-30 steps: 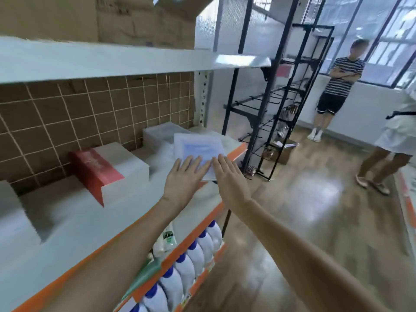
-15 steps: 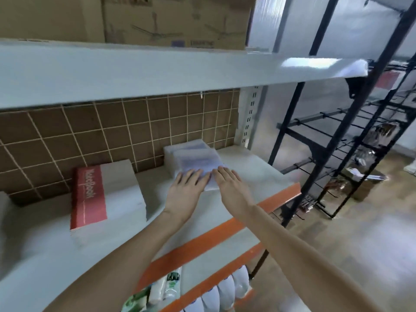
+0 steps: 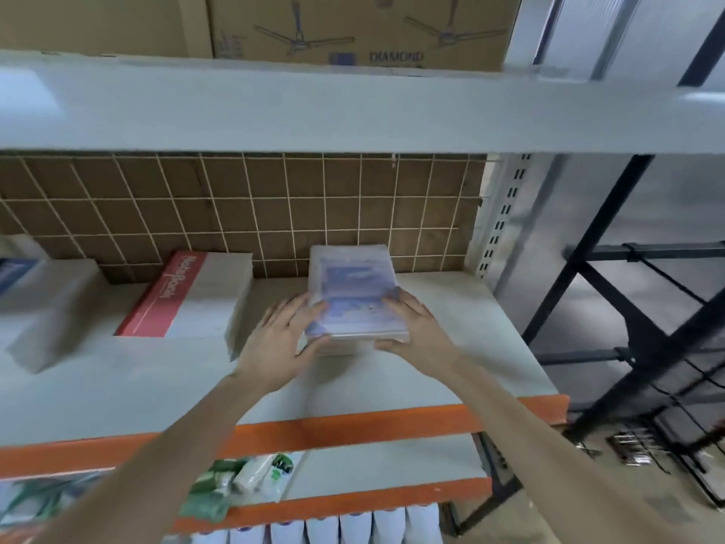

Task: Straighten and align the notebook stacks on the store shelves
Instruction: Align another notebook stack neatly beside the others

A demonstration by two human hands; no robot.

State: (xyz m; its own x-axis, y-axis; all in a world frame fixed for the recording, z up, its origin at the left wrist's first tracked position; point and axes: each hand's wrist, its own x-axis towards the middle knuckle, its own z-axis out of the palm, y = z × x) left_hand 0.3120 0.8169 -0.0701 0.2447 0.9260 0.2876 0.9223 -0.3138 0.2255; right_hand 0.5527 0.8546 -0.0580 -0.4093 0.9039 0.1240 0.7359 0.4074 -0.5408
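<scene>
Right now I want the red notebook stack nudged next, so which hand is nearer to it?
Left. The left hand holds the wrapped stack's left side, close beside the red notebook stack; the right hand holds its far side.

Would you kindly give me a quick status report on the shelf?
Left hand and right hand grip the plastic-wrapped blue notebook stack. Stack sits roughly square. Nothing in the way.

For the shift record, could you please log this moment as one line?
left hand: grips blue notebook stack | right hand: grips same stack | red notebook stack: untouched
</scene>
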